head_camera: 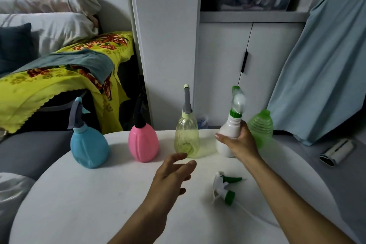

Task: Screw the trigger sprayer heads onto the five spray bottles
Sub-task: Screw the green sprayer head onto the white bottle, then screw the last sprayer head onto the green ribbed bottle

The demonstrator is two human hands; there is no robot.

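Observation:
Along the far edge of the round white table (89, 200) stand a blue bottle (89, 145), a pink bottle (143, 143) and a pale yellow bottle (186, 138), each with a sprayer head on top. My right hand (240, 141) grips a white bottle (227, 132) that carries a green-and-white sprayer head (237, 103), blurred. Behind my fingers stands a green ribbed bottle (261, 128) with a bare neck. A loose white-and-green sprayer head (224, 187) lies on the table in front. My left hand (170, 178) hovers open over the table, holding nothing.
A grey sofa (29, 150) with a yellow floral blanket (49, 79) lies left of the table. White cupboards (221, 69) stand behind it. A light blue cloth (320, 65) hangs at the right, and a small white-and-black object (337, 151) lies on the grey surface there.

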